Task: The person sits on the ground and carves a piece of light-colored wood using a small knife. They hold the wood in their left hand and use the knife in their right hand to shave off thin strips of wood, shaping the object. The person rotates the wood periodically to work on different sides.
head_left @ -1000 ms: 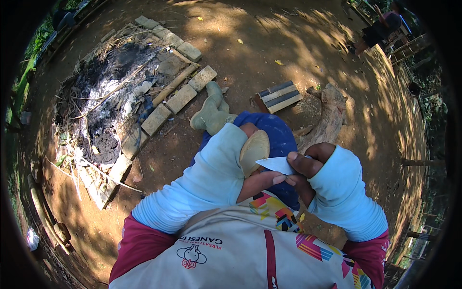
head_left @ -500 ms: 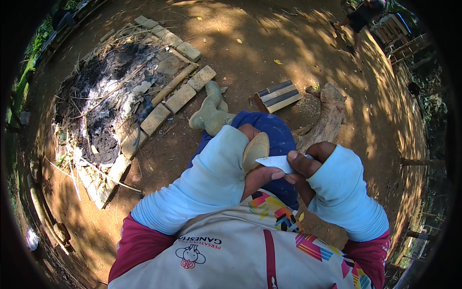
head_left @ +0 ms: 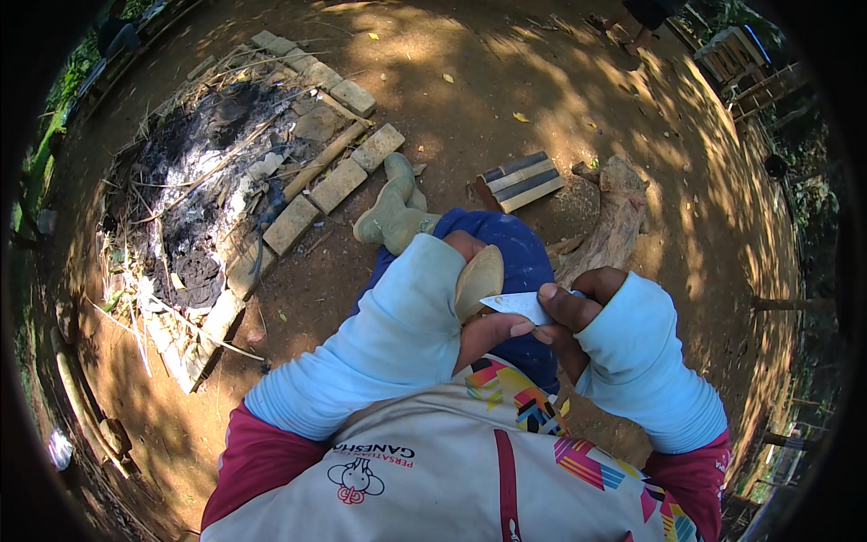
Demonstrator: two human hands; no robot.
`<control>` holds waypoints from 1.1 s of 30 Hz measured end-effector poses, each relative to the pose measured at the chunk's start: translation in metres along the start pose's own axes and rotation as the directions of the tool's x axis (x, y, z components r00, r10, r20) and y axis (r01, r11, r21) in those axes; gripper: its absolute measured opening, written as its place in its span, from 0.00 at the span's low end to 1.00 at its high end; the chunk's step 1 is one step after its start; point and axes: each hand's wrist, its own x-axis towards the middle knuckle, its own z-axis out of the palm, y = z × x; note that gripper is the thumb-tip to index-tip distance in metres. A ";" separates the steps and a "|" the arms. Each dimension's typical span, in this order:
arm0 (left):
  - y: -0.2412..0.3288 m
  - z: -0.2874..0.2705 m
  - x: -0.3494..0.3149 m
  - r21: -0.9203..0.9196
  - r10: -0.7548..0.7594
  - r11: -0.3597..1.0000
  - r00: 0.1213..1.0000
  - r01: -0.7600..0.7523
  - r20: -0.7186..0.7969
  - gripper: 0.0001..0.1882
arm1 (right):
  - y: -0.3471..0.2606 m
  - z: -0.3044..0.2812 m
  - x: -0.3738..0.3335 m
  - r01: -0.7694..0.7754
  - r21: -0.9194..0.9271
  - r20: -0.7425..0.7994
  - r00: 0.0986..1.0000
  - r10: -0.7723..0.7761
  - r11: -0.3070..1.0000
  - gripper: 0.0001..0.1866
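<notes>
My left hand (head_left: 488,337) is closed around an oval, light-brown wooden piece (head_left: 480,280), held tilted above my lap. Its handle or lower part, if any, is hidden by the hand and sleeve. In my right hand (head_left: 576,318) is a knife, its pale pointed blade (head_left: 517,307) aimed left and its tip close to the wooden piece's edge. My left thumb lies against the lower side of the blade. The knife's handle is mostly covered by the right fingers.
A burnt ash pit (head_left: 208,181) edged with pale blocks (head_left: 339,184) lies left of my boots (head_left: 395,217). Ahead are a small slatted wooden block (head_left: 521,181) and a log (head_left: 614,212). Another person (head_left: 646,18) is at the far right.
The other person at the far right has moved left and farther up. My hands, the knife and the wooden piece stay nearly in place.
</notes>
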 end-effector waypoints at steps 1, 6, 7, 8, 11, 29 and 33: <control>0.000 0.000 0.000 -0.002 0.004 1.000 1.000 -0.004 -0.009 0.32 | 0.000 0.000 0.000 -0.010 0.013 0.012 1.000 0.010 1.000 0.14; 0.002 -0.003 0.001 -0.036 -0.056 0.998 0.997 0.058 0.062 0.30 | -0.004 0.003 -0.003 -0.093 0.122 -0.016 0.995 0.095 0.988 0.11; 0.003 -0.005 0.000 -0.024 -0.052 0.998 0.996 0.053 0.066 0.30 | -0.003 0.000 -0.001 -0.056 0.100 -0.005 0.998 0.057 0.993 0.11; 0.004 -0.006 0.000 -0.012 -0.047 0.999 0.996 0.048 0.070 0.29 | -0.003 -0.002 0.001 -0.019 0.078 0.006 1.000 0.019 0.997 0.11; 0.003 -0.006 0.000 0.000 -0.026 1.000 0.997 0.026 0.077 0.28 | -0.003 -0.003 0.001 -0.009 0.076 0.009 1.000 0.008 0.997 0.11; -0.005 0.007 -0.006 -0.065 0.077 0.995 0.997 -0.079 -0.030 0.30 | 0.000 0.004 -0.002 0.059 0.025 -0.062 0.996 -0.057 0.998 0.19; -0.007 0.010 -0.004 -0.057 0.099 0.993 0.994 -0.101 -0.047 0.30 | 0.000 0.004 -0.001 0.036 0.028 -0.077 0.996 -0.034 0.999 0.19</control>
